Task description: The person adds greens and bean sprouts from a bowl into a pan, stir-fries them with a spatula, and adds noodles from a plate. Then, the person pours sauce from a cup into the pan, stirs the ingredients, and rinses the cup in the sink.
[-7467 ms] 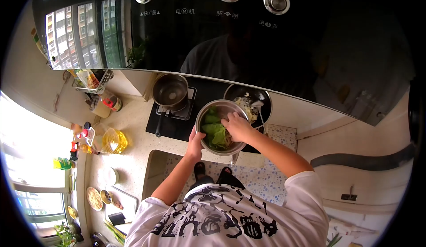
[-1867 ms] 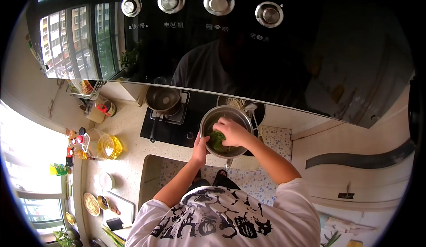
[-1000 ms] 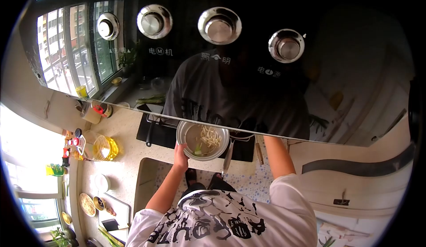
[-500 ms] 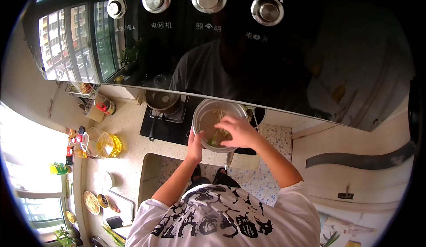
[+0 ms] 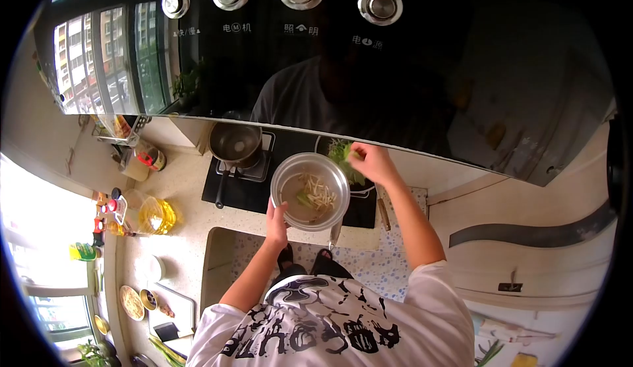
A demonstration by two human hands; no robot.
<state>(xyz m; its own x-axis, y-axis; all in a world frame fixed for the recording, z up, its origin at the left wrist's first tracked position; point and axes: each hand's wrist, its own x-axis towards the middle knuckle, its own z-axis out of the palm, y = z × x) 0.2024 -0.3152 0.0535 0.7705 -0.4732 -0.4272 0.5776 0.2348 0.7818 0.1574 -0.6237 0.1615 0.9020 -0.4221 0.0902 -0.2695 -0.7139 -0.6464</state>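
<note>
My left hand (image 5: 276,225) grips the left rim of a metal bowl (image 5: 282,177). Pale strips and a bit of green (image 5: 316,194) lie in the bowl. Over the wok (image 5: 323,144) at the right burner, my right hand (image 5: 368,160) has its fingers pinched together; whether they hold a leaf is too small to tell. Leafy greens (image 5: 341,152) fill the visible part of the wok, whose far side is hidden by the range hood. A small pot (image 5: 235,142) with a black handle stands on the left burner.
The black range hood (image 5: 395,103) hangs low over the stove. On the left counter are an oil jug (image 5: 157,216), bottles, a white bowl (image 5: 153,268), a plate of food (image 5: 132,302) and a cutting board (image 5: 179,307). A spatula handle (image 5: 384,214) juts out at the wok's right.
My right hand has moved from inside the bowl to above the wok. The bowl, with my left hand on it, has shifted slightly down and left. More greens now show in the wok.
</note>
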